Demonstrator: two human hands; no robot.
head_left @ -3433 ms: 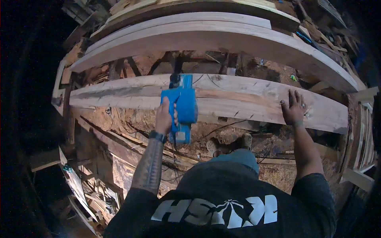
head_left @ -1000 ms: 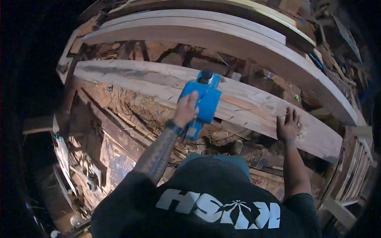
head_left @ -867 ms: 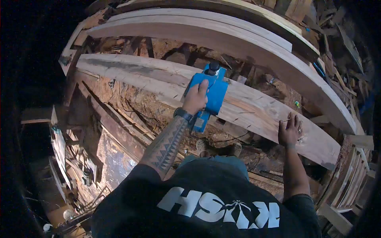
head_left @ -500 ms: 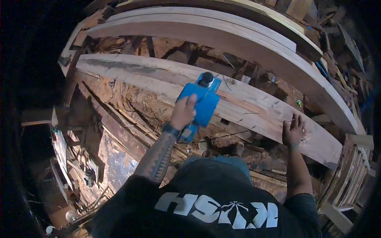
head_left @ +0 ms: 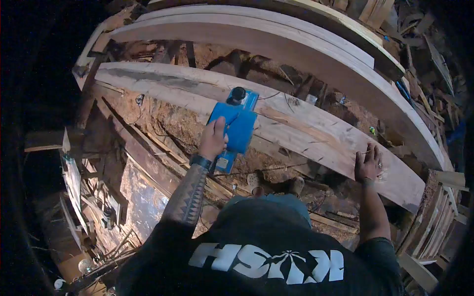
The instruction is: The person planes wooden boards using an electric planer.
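My left hand (head_left: 213, 139) is wrapped around the handle of a blue electric hand planer (head_left: 240, 129) with a black front knob. The planer rests over a long wooden plank (head_left: 316, 129), set at an angle across it, its rear sticking out past the near edge. Dark streaks and a reddish, rough strip mark the plank's face. Toward the plank's right end, my right hand (head_left: 368, 164) lies on the wood with its fingers apart and holds nothing. The planer's underside is hidden.
Beyond the plank, long pale beams (head_left: 276, 34) curve across the view. Sawdust and shavings (head_left: 173, 116) cover the ground. Scrap wood is piled at the far right, and stacked boards (head_left: 434, 222) stand near the right end. A large dusty sheet (head_left: 143, 202) lies at the left.
My left hand has moved the planer left along the plank and turned it slightly. My right hand stays in nearly the same spot on the wood.
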